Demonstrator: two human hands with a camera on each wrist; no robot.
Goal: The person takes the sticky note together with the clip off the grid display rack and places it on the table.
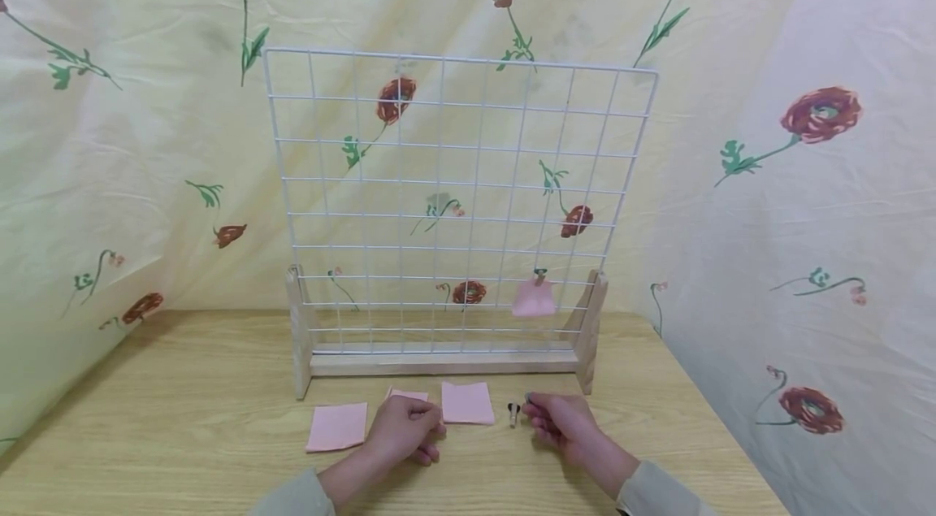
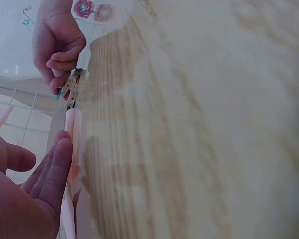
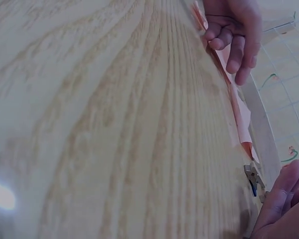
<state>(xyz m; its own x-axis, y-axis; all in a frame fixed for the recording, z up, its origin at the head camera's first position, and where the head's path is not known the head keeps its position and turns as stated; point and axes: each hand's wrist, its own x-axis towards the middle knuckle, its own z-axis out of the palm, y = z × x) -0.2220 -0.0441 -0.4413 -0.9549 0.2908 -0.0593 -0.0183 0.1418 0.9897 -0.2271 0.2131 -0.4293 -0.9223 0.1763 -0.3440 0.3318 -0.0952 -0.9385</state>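
Observation:
My right hand point(image 1: 565, 423) pinches a small clip by its dark teal end point(image 1: 529, 397) between thumb and fingertips, low over the table. A second metal clip point(image 1: 513, 414) lies just left of those fingers. My left hand point(image 1: 404, 428) lies over the middle pink square sheet point(image 1: 409, 396), covering most of it. Its fingers are loosely bent, thumb apart from them in the left wrist view, with the tips at the left edge of the right pink sheet point(image 1: 468, 403). Another pink sheet point(image 1: 336, 427) lies left of this hand.
Behind the sheets stands a white wire grid point(image 1: 439, 215) in a wooden stand point(image 1: 446, 363). One pink sheet point(image 1: 534, 298) hangs from a clip point(image 1: 540, 275) at the grid's lower right. Flowered cloth point(image 1: 768, 199) surrounds the wooden table point(image 1: 183, 386) at the back and sides.

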